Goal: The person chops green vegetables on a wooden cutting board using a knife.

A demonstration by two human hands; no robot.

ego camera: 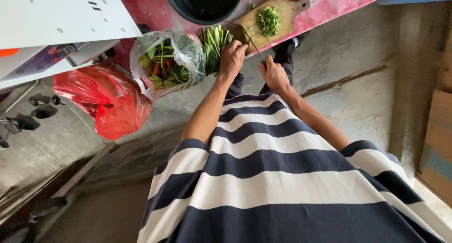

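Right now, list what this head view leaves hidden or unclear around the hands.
- Dark bowl: far rim cut off by the top edge.
- Knife: handle hidden inside the right hand.
- Green stalks: part covered by the left hand.
- Red bag: contents hidden by the plastic.

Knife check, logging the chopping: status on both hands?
Right hand grips knife. Left hand pins green stalks at cutting board. Nothing in the way.

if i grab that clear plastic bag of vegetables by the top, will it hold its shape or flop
The clear plastic bag of vegetables would likely flop: its thin film looks crumpled and slumps around the greens. It probably sags unevenly, since loose leaves and reddish pieces fill it. The film may be slippery, and the open mouth beside the left hand could spill.
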